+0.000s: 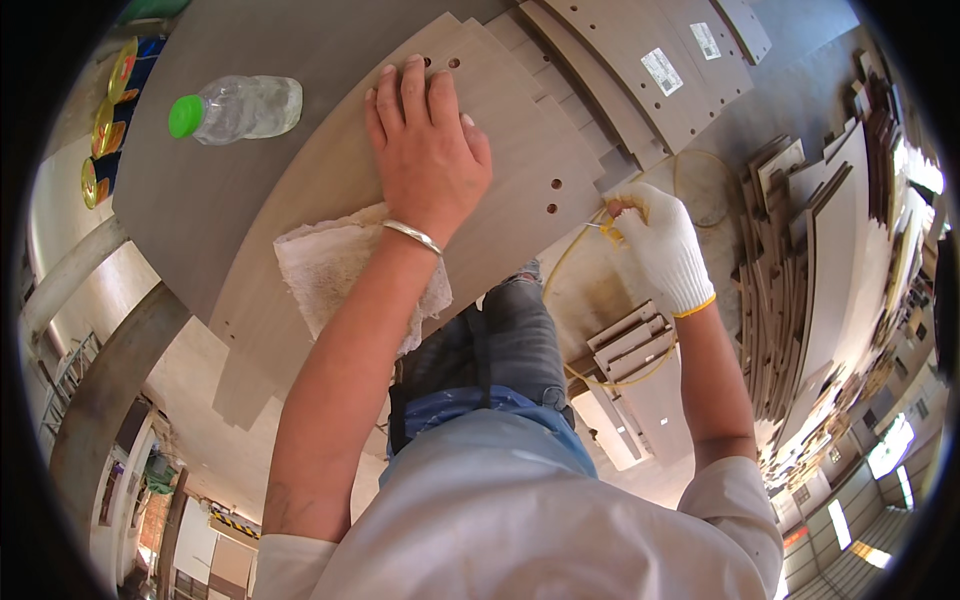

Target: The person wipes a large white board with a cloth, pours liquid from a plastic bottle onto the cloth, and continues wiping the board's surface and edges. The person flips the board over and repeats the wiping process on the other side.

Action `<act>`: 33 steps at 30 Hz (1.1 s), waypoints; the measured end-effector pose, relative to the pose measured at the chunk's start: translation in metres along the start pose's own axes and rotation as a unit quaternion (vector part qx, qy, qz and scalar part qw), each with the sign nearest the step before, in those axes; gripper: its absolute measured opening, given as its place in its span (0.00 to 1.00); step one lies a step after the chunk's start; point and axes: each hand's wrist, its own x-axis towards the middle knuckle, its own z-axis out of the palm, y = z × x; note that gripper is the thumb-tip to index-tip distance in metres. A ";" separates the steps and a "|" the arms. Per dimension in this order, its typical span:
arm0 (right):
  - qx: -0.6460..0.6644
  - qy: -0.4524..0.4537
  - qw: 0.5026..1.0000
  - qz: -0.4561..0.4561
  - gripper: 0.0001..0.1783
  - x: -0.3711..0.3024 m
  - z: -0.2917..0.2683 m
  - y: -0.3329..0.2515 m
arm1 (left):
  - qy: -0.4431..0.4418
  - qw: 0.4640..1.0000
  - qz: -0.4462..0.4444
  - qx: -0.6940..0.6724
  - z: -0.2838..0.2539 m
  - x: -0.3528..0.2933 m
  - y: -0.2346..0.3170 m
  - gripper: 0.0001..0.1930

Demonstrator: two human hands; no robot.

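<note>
My bare left hand, a silver bangle at its wrist, lies flat with fingers spread on a brown-grey wooden panel with a curved edge and round holes. A crumpled white rag rests on the panel under my left wrist. Just off the panel's right end, my right hand, in a white knit glove, is closed round a small yellow tool. Its thin metal tip points at the panel edge near two holes; the glove hides most of the tool, so its exact kind is unclear.
A clear plastic bottle with a green cap lies on the table, left of the panel. More drilled panels are at the far right. A yellow hose trails across the floor. Stacked boards stand right; tins sit far left.
</note>
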 end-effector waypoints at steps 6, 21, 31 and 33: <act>-0.074 -0.015 0.997 -0.033 0.14 0.007 -0.007 -0.003 | 0.000 1.000 -0.002 -0.003 0.000 0.000 0.003 0.23; -0.140 -0.011 0.987 -0.076 0.14 0.010 -0.004 -0.014 | -0.013 1.000 -0.019 -0.015 -0.007 0.002 0.002 0.24; -0.312 0.077 0.940 -0.119 0.09 0.001 0.015 -0.017 | -0.020 0.999 -0.022 -0.012 -0.007 0.002 0.004 0.25; -0.327 0.084 0.934 -0.114 0.09 -0.001 0.018 -0.020 | -0.019 0.999 -0.022 -0.014 -0.006 0.003 0.005 0.25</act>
